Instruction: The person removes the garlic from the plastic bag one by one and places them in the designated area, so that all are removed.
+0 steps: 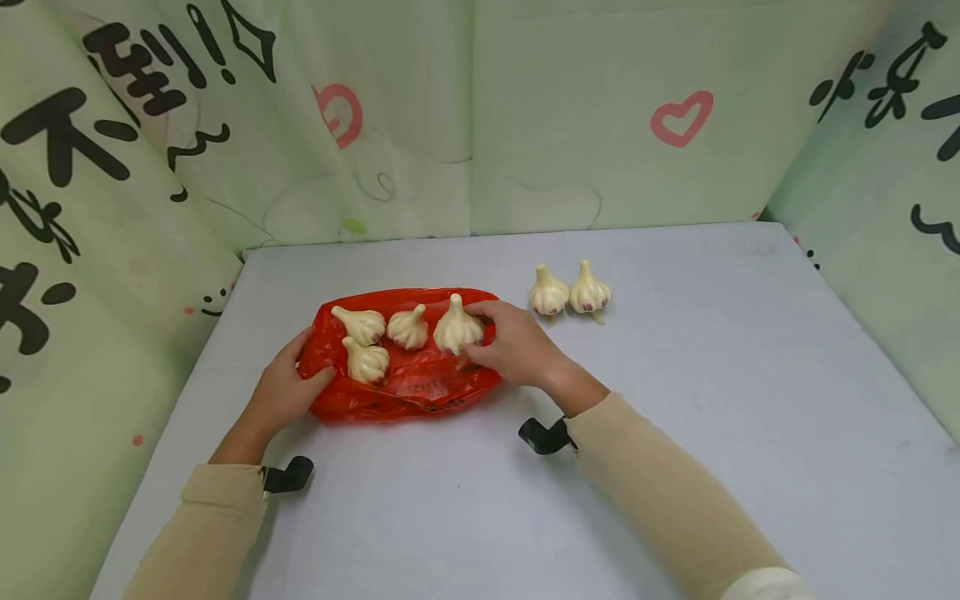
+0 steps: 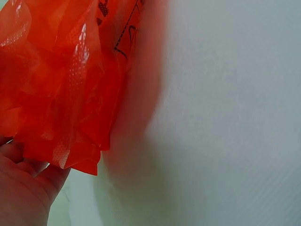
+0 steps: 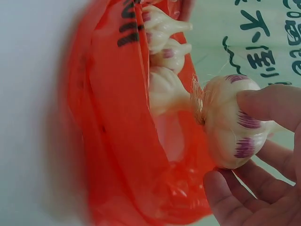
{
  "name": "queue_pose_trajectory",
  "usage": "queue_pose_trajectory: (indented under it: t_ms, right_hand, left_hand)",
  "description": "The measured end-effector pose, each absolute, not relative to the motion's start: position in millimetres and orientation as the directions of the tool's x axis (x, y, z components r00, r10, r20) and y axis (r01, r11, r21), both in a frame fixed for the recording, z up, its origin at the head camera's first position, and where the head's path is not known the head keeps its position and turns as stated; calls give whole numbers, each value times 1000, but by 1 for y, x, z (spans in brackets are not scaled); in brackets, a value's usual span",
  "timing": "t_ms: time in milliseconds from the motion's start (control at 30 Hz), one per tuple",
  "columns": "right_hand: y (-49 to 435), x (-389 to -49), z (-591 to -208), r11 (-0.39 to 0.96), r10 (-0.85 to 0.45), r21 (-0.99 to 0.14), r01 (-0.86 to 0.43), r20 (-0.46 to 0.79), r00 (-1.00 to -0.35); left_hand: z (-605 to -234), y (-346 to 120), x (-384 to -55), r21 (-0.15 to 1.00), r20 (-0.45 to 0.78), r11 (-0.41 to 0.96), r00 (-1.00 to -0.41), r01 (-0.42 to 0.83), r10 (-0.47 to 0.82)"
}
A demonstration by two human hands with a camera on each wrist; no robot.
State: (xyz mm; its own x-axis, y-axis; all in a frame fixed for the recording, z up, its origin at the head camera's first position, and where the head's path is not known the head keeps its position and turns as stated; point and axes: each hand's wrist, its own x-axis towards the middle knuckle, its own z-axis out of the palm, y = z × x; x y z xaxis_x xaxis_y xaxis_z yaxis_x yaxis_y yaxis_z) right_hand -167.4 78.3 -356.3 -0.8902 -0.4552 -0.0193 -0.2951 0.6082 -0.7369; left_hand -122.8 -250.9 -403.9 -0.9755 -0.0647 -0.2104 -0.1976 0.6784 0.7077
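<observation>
A pale green curtain (image 1: 555, 125) with black lettering and a pink heart (image 1: 681, 119) hangs behind and on both sides of a table under a whitish cover (image 1: 412, 517). The front edge of the table falls outside the head view. Left of the middle, nearer the back edge than the front, sits an open red plastic bag (image 1: 442, 392) with three garlic bulbs (image 1: 367, 361) lying in it. Two other bulbs (image 1: 590, 287) stand side by side near the back edge, just right of the middle.

The person's right hand (image 1: 517, 346) pinches a garlic bulb (image 1: 456, 327) between thumb and fingers over the right part of the bag's mouth; whether it touches the plastic is hard to tell. The left hand (image 1: 285, 387) grips the bag's left end, its fingertips hidden by the plastic. The bag's wall partly covers the bulbs inside in the right wrist view, and its black printing is too creased to read. Both beige sleeves (image 1: 660, 483) are cut off by the frame.
</observation>
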Motion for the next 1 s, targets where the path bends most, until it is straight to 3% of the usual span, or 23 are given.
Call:
queue_pose_trajectory:
  t_ms: [700,1000]
  right_hand:
    - [141,-177,-346,555,-290,-818,-154,-16,-957]
    - [170,-178,-354,614,-216,-785,-85,-64,-974]
  left_hand:
    - [-403,-249,-122,710,-225,671,-972,-214,-72]
    - [-404,-249,-123,711,-229,669,-971,-217,-71]
